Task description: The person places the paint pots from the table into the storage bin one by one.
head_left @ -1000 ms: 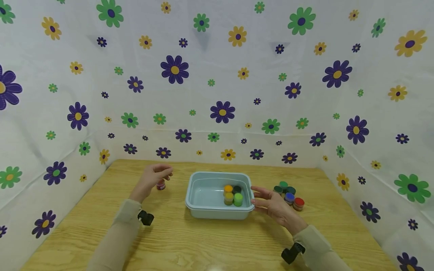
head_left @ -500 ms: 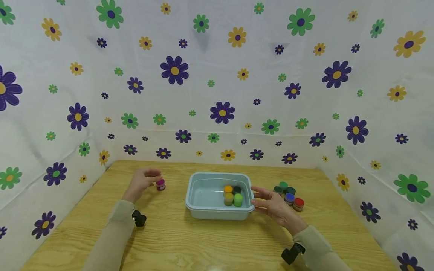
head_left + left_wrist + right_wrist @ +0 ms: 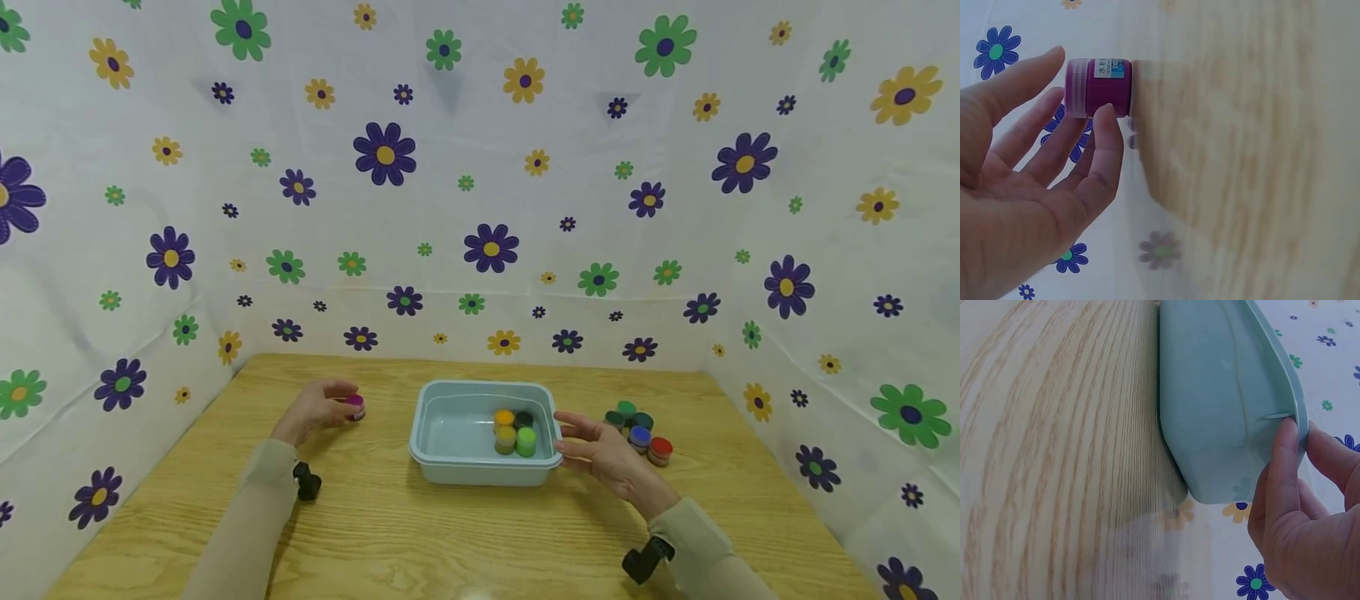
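Observation:
A small magenta paint jar [image 3: 356, 406] with a label stands upright on the table at the left. My left hand [image 3: 317, 408] is right beside it, its fingers spread about the jar. In the left wrist view, the thumb [image 3: 1035, 78] stays a little apart from the ribbed lid; whether the other fingers touch the jar, I cannot tell. A pale blue plastic tub [image 3: 457, 472] sits mid-table. With thumb and fingers, my right hand [image 3: 611, 458] pinches the rim of its right end. Inside the tub's right part are several jars, among them an orange one [image 3: 504, 418] and a light green one [image 3: 527, 442].
Right of the tub, behind my right hand, several more paint jars cluster, including a blue one [image 3: 640, 437], a red one [image 3: 660, 451] and dark green ones. A wooden table [image 3: 420, 542] lies beneath. Flower-printed white cloth [image 3: 442, 167] encloses the back and sides.
My left hand first moved left, off the magenta jar it was partly covering, then lowered its fingers around it. My right hand and the tub have stayed in place.

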{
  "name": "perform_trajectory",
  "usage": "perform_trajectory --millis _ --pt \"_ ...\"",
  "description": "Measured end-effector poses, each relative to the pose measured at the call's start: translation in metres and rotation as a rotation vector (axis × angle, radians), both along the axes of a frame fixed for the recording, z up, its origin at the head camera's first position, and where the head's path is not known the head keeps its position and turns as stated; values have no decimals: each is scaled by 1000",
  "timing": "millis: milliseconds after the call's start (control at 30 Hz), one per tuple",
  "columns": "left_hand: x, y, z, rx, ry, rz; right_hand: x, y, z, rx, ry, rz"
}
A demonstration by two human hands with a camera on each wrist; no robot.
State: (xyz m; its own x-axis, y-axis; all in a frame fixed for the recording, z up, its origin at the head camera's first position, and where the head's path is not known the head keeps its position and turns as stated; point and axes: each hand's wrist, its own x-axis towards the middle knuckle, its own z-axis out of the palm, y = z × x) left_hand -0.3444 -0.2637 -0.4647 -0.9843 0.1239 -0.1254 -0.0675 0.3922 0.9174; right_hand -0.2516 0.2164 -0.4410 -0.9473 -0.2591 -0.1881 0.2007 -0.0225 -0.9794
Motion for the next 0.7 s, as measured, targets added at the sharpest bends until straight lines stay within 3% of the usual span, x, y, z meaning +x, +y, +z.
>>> perform_trajectory --millis 333,700 --pt "-6 -3 -8 -46 9 -60 1 0 1 8 -11 -19" --pt "-8 1 -7 -93 -6 -36 1 0 1 7 -11 -18"
